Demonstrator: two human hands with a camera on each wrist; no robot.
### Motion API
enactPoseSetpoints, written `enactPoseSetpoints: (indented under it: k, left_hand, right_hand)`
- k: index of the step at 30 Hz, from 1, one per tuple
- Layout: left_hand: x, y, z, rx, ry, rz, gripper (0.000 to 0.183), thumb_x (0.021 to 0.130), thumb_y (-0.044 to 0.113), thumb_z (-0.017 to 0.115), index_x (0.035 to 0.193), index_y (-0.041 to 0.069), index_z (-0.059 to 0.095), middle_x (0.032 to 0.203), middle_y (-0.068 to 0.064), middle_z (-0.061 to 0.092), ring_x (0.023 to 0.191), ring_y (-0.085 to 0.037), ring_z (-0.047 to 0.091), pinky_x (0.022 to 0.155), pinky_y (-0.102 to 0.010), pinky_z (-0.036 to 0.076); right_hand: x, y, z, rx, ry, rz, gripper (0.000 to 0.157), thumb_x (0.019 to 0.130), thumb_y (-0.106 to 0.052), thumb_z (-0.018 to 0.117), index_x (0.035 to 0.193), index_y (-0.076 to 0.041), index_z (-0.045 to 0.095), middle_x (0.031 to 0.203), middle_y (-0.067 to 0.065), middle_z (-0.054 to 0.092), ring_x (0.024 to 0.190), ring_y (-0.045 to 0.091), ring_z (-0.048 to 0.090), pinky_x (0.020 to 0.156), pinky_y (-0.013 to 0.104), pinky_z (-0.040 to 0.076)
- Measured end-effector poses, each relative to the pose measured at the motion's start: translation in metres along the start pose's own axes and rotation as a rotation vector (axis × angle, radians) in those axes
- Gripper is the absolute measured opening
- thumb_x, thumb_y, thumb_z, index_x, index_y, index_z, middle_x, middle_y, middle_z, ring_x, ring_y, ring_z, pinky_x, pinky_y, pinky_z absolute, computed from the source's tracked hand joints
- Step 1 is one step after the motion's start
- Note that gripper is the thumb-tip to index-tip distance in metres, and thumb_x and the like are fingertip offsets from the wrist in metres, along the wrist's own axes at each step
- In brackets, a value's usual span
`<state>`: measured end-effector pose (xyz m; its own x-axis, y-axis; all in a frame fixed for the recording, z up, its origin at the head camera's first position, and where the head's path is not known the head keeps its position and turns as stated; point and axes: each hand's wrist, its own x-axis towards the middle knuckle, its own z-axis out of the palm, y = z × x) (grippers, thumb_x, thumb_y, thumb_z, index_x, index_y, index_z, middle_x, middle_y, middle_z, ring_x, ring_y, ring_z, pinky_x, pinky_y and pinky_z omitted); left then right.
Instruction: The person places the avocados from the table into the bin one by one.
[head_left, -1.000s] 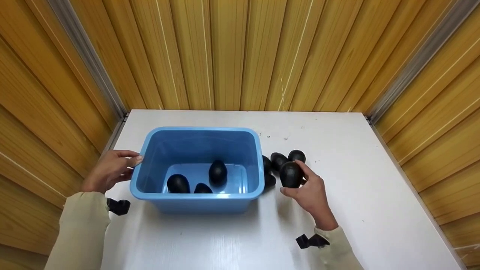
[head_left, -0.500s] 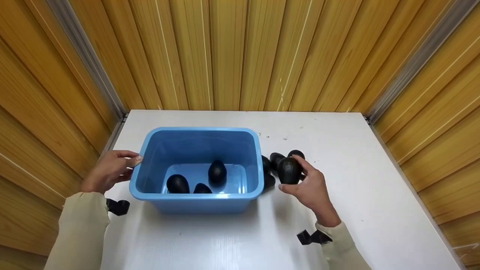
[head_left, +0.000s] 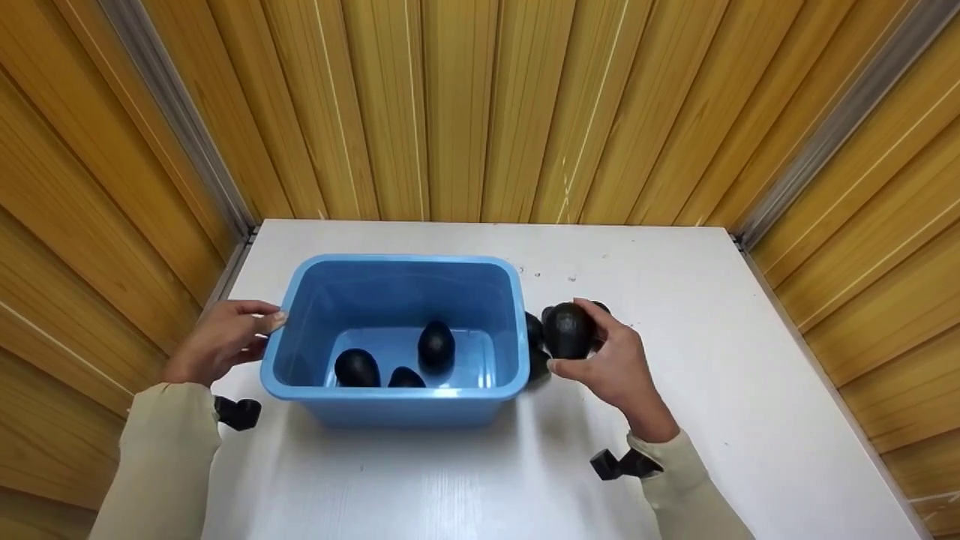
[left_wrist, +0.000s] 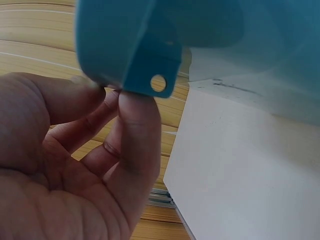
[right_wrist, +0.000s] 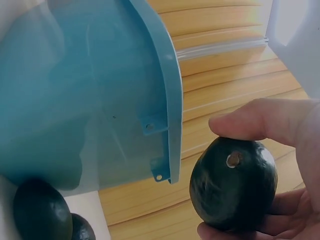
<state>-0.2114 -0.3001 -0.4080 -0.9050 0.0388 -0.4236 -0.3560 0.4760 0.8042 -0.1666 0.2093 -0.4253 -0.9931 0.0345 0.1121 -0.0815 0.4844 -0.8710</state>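
My right hand [head_left: 616, 367] grips a dark avocado [head_left: 568, 331] between thumb and fingers, just right of the blue bin [head_left: 397, 411]. In the right wrist view the held avocado [right_wrist: 232, 185] shows its pale stem end, close beside the bin's rim [right_wrist: 172, 90]. My left hand [head_left: 229, 337] pinches the bin's left rim; the left wrist view shows thumb and fingers [left_wrist: 140, 120] at the rim's underside, near a tab with a round hole [left_wrist: 159, 83]. Inside the bin lie 3 avocados, among them one avocado [head_left: 436, 345] standing out near the middle.
Several more avocados lie on the white table [head_left: 675, 300] against the bin's right side, partly hidden by the rim and the held avocado; one avocado [head_left: 538, 364] shows below the rim. Yellow wood-patterned walls [head_left: 457, 112] rise behind and on both sides of the table.
My right hand has moved slightly left and up with the avocado, nearer the bin, now covering more of the avocados behind it. The left hand and the bin have stayed put.
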Motion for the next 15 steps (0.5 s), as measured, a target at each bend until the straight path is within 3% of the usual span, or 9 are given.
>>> enactPoseSetpoints:
  k: [8,15]
  left_hand:
    - [0.001,0.0,0.001,-0.005,0.006,-0.002,0.06,0.106,0.038,0.06,0.151,0.0,0.049,0.134,-0.02,0.062,0.098,-0.021,0.072,0.107,-0.052,0.056]
    - [0.003,0.0,0.0,-0.007,0.007,-0.004,0.058,0.106,0.036,0.059,0.151,0.001,0.049,0.134,-0.019,0.063,0.098,-0.022,0.072,0.107,-0.053,0.055]
  right_hand:
    - [0.004,-0.011,0.003,-0.019,-0.026,-0.063,0.088,0.066,-0.01,0.096,0.145,-0.008,0.059,0.131,0.015,0.071,0.109,0.028,0.068,0.089,0.029,0.057]
    - [0.008,-0.02,0.005,-0.016,-0.059,-0.081,0.089,0.067,-0.01,0.095,0.147,-0.005,0.057,0.138,0.017,0.066,0.117,0.031,0.066,0.099,0.043,0.059]
